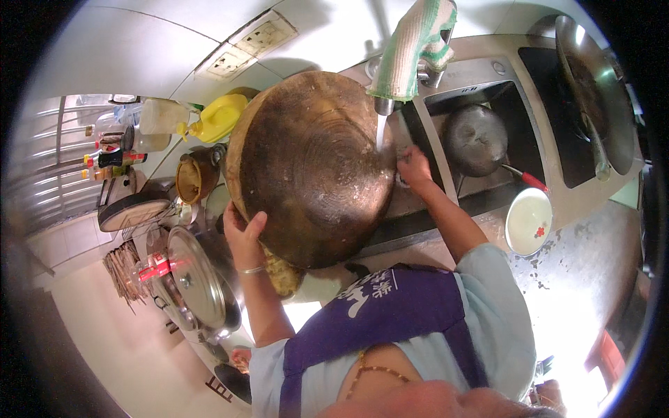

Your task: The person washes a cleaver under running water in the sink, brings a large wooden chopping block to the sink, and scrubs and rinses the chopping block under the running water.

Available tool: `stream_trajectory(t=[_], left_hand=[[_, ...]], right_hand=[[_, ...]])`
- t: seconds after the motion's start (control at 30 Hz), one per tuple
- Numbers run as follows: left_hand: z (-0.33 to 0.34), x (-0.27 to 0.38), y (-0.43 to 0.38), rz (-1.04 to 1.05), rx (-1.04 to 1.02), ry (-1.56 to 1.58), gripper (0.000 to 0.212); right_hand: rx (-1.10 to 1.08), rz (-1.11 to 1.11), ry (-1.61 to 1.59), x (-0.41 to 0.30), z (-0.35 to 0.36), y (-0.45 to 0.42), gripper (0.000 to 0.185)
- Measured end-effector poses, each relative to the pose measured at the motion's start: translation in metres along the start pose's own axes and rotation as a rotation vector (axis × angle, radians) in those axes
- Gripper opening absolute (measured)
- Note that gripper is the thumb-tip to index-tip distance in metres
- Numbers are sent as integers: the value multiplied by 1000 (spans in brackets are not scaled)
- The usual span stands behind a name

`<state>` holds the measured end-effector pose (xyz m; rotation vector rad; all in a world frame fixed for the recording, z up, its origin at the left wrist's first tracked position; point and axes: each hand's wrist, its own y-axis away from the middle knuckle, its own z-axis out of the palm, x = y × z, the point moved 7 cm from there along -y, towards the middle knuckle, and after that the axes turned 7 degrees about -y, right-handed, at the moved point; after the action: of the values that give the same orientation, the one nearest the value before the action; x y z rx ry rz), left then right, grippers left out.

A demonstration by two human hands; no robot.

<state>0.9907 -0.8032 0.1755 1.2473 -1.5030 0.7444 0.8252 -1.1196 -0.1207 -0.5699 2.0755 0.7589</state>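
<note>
A thick round wooden chopping block (pixel 308 172) stands tilted over the left basin of the sink, its dark face wet and ringed with marks. My left hand (pixel 244 230) grips its lower left rim, thumb on the face. By the block's right edge is my right hand (pixel 415 166), fingers curled inside the basin; a small pale thing shows below them, and whether they hold it cannot be told. Water (pixel 381 131) runs from a tap (pixel 384 107) onto the block's right side. A green-and-white striped cloth (pixel 402 57) wraps the tap.
A pan with a red handle (pixel 475 140) lies in the right basin (pixel 522 117). A white enamel bowl (pixel 529 222) sits at the counter's front edge, a wok (pixel 590 94) farther right. At left are a yellow jug (pixel 222 117), a brown pot (pixel 196 180) and a lidded steel pot (pixel 196 279).
</note>
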Motion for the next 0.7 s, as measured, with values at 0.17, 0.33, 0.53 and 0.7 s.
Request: stream_trajectory(t=[0.17,0.33,0.53,0.7], left_hand=[[5,8,4,18,14,-47,72],[7,3,1,-5,9,-45,71],[6,-2,-2,-35,-22,13,69],[2,3,3,-14,76,-70,67]], right_hand=[[190,-437,-510,-148,-65,23,23],[162,-897,-159,-273,-15,88,36],[132,-338,-928,-106,36,20,35],[44,351,-261,81,44,29,32]])
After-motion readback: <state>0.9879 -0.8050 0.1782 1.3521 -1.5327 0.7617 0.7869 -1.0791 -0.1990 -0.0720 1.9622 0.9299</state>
